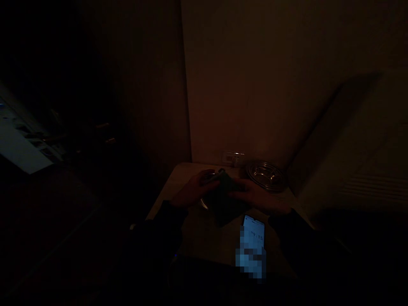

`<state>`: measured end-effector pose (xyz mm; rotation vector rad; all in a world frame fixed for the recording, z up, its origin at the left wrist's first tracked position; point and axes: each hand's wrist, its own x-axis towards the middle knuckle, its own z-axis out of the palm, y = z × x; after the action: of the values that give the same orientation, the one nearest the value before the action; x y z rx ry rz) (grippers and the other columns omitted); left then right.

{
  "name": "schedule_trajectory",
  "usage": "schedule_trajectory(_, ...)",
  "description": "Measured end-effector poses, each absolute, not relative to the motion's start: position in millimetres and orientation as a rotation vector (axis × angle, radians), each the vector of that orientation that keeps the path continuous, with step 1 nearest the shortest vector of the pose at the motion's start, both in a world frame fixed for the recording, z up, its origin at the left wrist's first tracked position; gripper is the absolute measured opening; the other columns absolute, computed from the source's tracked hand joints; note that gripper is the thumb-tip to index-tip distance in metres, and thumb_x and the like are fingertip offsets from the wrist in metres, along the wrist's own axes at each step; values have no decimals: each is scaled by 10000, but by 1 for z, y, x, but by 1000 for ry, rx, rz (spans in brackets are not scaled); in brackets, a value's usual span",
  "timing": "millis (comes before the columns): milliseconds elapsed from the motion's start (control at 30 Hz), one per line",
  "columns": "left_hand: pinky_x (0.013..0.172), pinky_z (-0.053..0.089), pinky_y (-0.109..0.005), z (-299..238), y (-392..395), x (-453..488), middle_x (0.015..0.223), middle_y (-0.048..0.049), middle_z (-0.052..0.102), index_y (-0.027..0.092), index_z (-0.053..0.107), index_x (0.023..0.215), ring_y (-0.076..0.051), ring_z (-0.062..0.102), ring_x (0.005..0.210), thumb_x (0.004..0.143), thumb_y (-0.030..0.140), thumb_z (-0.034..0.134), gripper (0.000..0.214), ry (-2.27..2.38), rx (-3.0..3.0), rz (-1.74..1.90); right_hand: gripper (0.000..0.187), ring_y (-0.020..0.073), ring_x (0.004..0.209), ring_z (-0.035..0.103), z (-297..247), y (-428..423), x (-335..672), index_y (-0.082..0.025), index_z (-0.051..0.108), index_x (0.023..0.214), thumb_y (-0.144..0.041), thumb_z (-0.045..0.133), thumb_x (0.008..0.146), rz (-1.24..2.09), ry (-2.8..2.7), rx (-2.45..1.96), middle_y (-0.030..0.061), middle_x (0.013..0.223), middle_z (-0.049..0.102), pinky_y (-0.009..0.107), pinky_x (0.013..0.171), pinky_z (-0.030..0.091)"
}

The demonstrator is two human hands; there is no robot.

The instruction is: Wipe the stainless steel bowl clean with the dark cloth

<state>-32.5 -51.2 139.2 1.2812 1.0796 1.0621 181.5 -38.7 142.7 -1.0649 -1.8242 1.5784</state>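
The scene is very dark. My left hand is closed around a round metal piece, apparently a small steel dish whose rim shows below the hand. My right hand presses a dark green cloth against that metal piece. Both hands are over a small pale table in the corner. Most of the metal piece is hidden by the cloth and my fingers.
A shiny steel bowl stands on the table at the back right. A lit phone lies near the table's front edge. A wall socket sits behind the table. A bed edge lies to the right.
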Motion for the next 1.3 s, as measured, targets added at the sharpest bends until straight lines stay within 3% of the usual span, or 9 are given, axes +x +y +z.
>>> schedule_trajectory(100,849,495,-364,130,-54,-41,1183,-133,671,144,605,1175,-258,641,1022,606,295,807,622,937,1176,1033,486,210,972,663,135,-40,183,-212,618,1177,-378,730,734,1530,-1630,-1005,55,1131,695,379,880,523)
schedule_trajectory(200,882,489,-378,130,-53,-43,1023,-99,733,135,696,959,-240,664,958,615,243,790,373,965,1296,984,554,225,1038,637,137,-39,189,-197,603,1192,-332,774,683,1533,-1677,-1037,66,1150,682,414,958,484)
schedule_trajectory(333,905,493,-400,144,-50,-35,959,-73,749,148,714,888,-246,675,953,650,227,764,255,1044,1488,915,470,217,968,641,146,-33,191,-185,647,1082,-334,790,659,1444,-1818,-1096,45,1042,695,395,901,498)
schedule_trajectory(500,928,491,-413,138,-48,-39,1149,-87,702,184,655,1092,-264,642,1073,616,244,804,503,958,1400,921,345,177,820,647,141,-31,188,-181,658,929,-370,768,662,1400,-1558,-1082,20,889,691,331,770,520)
schedule_trajectory(667,882,507,-397,136,-48,-47,1017,-80,734,156,691,934,-247,673,963,667,218,738,278,1055,1578,852,466,197,905,653,143,-29,198,-171,656,1058,-345,782,645,1571,-1710,-1065,61,1038,699,354,834,514)
schedule_trajectory(833,855,514,-358,158,-45,-32,1026,-69,730,164,699,937,-229,676,946,692,185,700,246,995,1857,763,601,242,1020,631,163,-22,200,-214,629,1202,-347,803,642,1341,-2119,-1117,54,1158,678,399,897,497)
schedule_trajectory(1067,847,523,-370,156,-39,-31,1051,-107,719,124,644,1068,-246,676,954,670,236,744,426,1050,1773,851,303,196,813,659,162,-17,195,-219,722,1030,-345,676,758,1202,-2181,-1101,4,909,724,318,733,516)
schedule_trajectory(1300,875,521,-356,145,-35,-26,996,-58,742,161,684,897,-214,684,944,681,171,679,216,948,1700,967,406,193,868,656,161,-17,190,-180,684,1093,-304,711,707,1291,-2316,-1105,19,979,716,289,749,516)
